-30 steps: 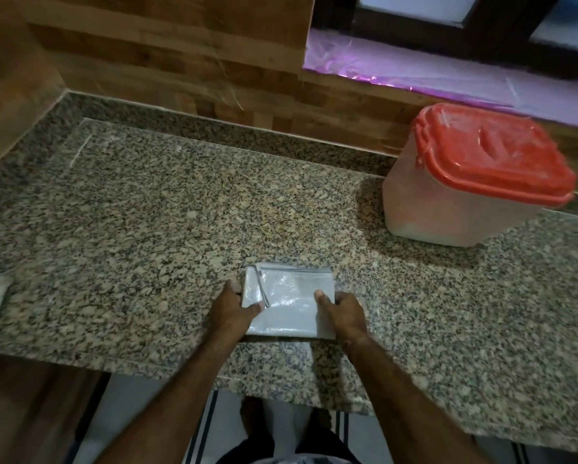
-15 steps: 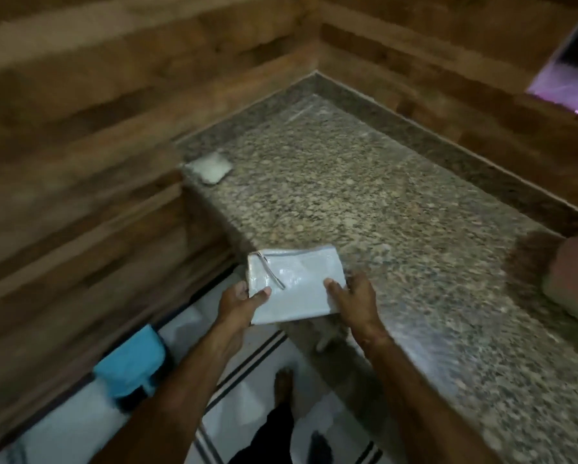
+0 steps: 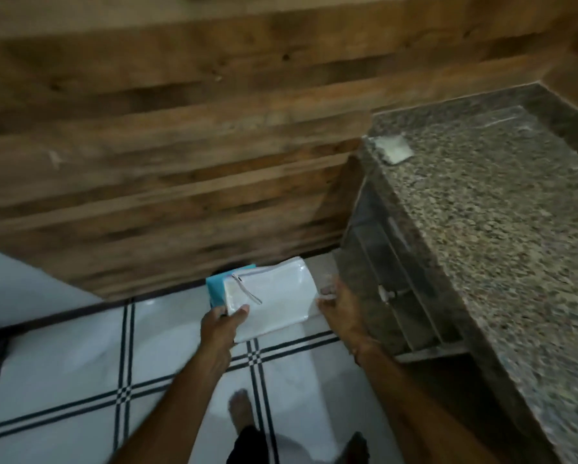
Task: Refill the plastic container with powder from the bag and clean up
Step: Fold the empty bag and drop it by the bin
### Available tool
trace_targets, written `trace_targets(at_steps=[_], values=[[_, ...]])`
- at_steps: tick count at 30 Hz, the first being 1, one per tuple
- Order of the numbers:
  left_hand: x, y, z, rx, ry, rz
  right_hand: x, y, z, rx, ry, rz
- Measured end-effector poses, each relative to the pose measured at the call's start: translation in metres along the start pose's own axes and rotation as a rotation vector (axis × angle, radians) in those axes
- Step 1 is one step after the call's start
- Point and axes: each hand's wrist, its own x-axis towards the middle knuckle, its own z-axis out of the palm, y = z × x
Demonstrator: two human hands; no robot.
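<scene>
A folded, flat white bag (image 3: 271, 301) is held in the air over the floor, left of the granite counter (image 3: 502, 209). My left hand (image 3: 222, 324) grips its lower left corner with the thumb on top. At the bag's right edge my right hand (image 3: 336, 304) holds it with the fingertips. The plastic container with the red lid is out of view.
A blue object (image 3: 215, 289) stands on the floor by the wood-panelled wall (image 3: 167, 145), partly hidden behind the bag. A small white piece (image 3: 393, 150) lies on the counter's far left corner. White floor tiles with dark stripes (image 3: 123, 393) and my bare feet are below.
The bag has left the counter and travelled left, out over the floor, still in both hands. My view has swung left; the red-lidded container has dropped out of sight.
</scene>
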Motion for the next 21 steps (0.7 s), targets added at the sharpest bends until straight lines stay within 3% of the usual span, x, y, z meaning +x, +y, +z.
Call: trace_targets(at_steps=[4, 10, 14, 21], values=[[0.057, -0.016, -0.066, -0.097, 0.125, -0.100, 0.022, -0.011, 0.095, 0.039, -0.092, 0.121], [0.150, -0.069, -0.125, -0.272, 0.289, -0.270, 0.071, 0.022, 0.218, -0.105, -0.259, 0.257], [0.213, -0.108, -0.127, -0.395, 0.307, -0.371, 0.121, 0.072, 0.296, -0.197, -0.370, 0.336], [0.333, -0.193, -0.096, -0.613, 0.364, -0.569, 0.216, 0.181, 0.440, -0.425, -0.430, 0.306]])
